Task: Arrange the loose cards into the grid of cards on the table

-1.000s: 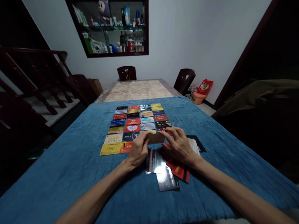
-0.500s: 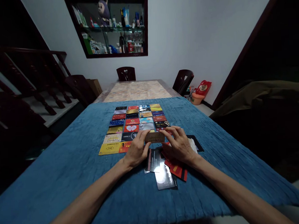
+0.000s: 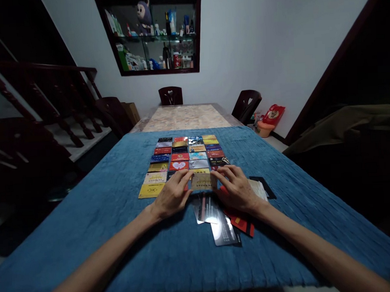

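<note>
A beige card (image 3: pixel 204 181) with faint print is pinched between my two hands, tilted a little toward me. My left hand (image 3: pixel 173 191) grips its left edge and my right hand (image 3: pixel 238 188) its right edge. Just beyond lie rows of coloured cards on the cloth, among them a red card with a white heart (image 3: pixel 179 165) and a yellow card (image 3: pixel 151 191). My left hand hides part of the nearest rows. Below my right hand, loose dark cards (image 3: pixel 207 208), a silvery card (image 3: pixel 223 231) and red cards (image 3: pixel 244 223) overlap in a pile.
A blue cloth (image 3: pixel 98 219) covers the near part of the table. To the right of my right hand are a whitish stack (image 3: pixel 259 189) and a black flat item (image 3: pixel 267 189). Chairs (image 3: pixel 246 106) stand around the far end; a glass-shelved cabinet (image 3: pixel 158 38) is set in the wall.
The beige card has tipped back, so more of its face shows. Both hands still hold it at its ends. The whole view has shifted slightly, with the scene moving right.
</note>
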A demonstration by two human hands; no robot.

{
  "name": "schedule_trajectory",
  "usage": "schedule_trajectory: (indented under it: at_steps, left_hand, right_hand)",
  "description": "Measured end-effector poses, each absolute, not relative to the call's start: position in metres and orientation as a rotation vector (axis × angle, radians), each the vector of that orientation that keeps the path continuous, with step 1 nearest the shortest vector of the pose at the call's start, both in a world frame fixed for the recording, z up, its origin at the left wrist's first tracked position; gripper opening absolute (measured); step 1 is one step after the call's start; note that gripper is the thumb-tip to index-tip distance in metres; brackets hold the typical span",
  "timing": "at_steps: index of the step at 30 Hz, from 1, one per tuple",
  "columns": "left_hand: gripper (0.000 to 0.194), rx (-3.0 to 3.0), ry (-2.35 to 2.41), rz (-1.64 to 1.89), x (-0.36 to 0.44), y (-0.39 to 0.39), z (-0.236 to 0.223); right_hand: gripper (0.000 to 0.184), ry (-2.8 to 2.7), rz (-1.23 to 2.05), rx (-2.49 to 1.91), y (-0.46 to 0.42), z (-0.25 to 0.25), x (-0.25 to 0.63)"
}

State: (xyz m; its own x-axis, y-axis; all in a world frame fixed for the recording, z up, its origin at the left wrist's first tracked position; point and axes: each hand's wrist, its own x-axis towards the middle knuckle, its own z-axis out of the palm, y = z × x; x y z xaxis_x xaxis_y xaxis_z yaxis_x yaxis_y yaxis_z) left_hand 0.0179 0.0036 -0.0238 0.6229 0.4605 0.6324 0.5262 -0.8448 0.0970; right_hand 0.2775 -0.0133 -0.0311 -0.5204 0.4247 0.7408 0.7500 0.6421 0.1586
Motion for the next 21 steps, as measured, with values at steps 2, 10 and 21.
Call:
schedule_trajectory:
  at_steps: [2,10,21]
  left_hand:
    - [0.057,-2.783,-0.842,-1.009,0.009,0.007,-0.02]
    - [0.059,-2.881,-0.891,-0.975,-0.03,0.026,-0.007]
    - [0.052,-2.906,-1.284,-0.933,-0.076,0.045,0.001]
  right_hand:
    - [0.038,-2.21,-0.589,-0.889,-0.011,-0.028,0.271]
    - [0.037,-2.284,-0.458,-0.881,0.01,-0.009,0.238]
    - [0.048,-2.441,-0.172,-0.919,0.053,-0.006,0.185]
